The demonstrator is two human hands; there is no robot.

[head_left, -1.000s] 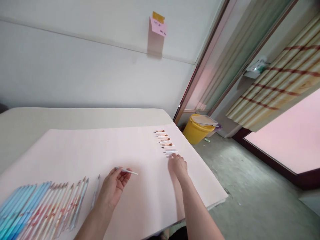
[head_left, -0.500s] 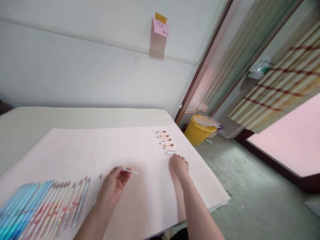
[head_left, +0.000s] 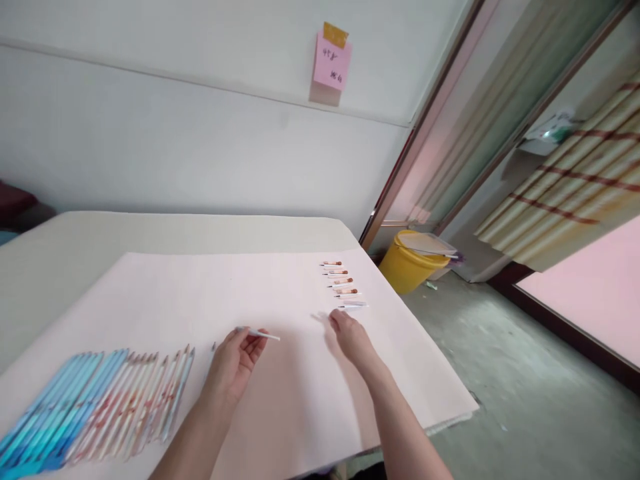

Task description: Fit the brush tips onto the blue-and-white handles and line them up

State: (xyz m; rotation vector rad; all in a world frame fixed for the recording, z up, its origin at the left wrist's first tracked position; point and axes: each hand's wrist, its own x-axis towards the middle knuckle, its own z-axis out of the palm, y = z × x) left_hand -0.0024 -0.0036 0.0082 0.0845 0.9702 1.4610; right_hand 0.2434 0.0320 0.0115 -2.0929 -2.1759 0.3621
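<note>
My left hand (head_left: 240,360) pinches a slim white pen barrel (head_left: 267,335) above the paper-covered table, its free end toward the right. My right hand (head_left: 350,337) is closed, fingertips low over the paper, with a thin pale piece (head_left: 320,317) showing at them; its kind is too blurred to tell. Just beyond this hand lies a white pen (head_left: 354,305) with a dark tip. Above it, several small pens with brown ends (head_left: 344,281) form a column. Beside my left forearm lies a single pencil-like stick (head_left: 213,347), partly hidden by the arm.
Several blue sticks (head_left: 65,400) and pale, red-patterned sticks (head_left: 135,400) lie in a row at the left front. White paper (head_left: 225,287) covers much of the table. Beyond the table's right edge stands a yellow bucket (head_left: 407,263). A pink note (head_left: 331,63) hangs on the wall.
My right hand has drawn back leftward from the white pen, with the thin pale piece at its fingertips. My left hand still holds the barrel. The view has shifted slightly left.
</note>
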